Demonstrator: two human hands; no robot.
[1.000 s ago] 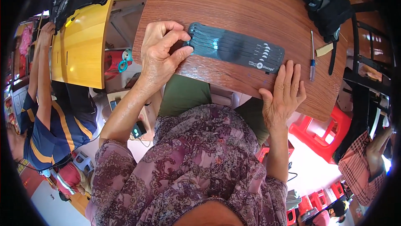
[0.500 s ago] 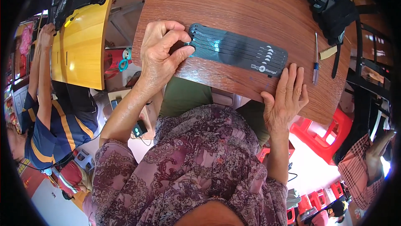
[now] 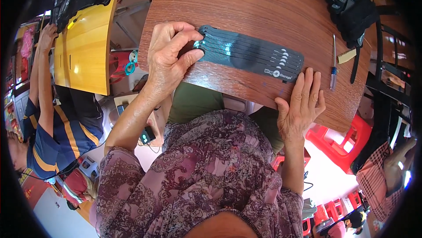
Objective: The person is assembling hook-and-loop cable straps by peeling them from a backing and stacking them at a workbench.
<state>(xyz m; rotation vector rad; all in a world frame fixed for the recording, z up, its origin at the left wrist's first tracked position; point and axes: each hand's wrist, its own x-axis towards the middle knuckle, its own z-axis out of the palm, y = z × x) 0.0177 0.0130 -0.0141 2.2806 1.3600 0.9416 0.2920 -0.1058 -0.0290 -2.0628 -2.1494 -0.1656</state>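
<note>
I've got the dark strap bundle lying flat on the wooden desk, close to the desk's near edge and roughly parallel to it. Its long axis runs left-to-right across the desk, tilting slightly toward the near edge at the right end. It looks like several thin black straps stacked side by side, w/ a row of pale marks near the right end.

Left hand is on the bundle's left end: fingers curled in tight, thumb and forefinger pinched on the strap tips, so that hand is holding the bundle. Rest of the bundle extends away from those fingers to the right, along the desk.

Right hand rests at the near edge, fingers spread fairly wide and flat on the wood, holding nothing. Its fingertips sit just beside the bundle's right end, at the near side; can't tell if they touch it. So each hand is nearest its own end, but only the left has a grip.

Also on the desk: a screwdriver twd the right edge, lying near-to-far, well apart from the bundle, and a pile of black straps at the far right corner. Another person in a striped shirt stands off to the left by a yellow table.
</note>
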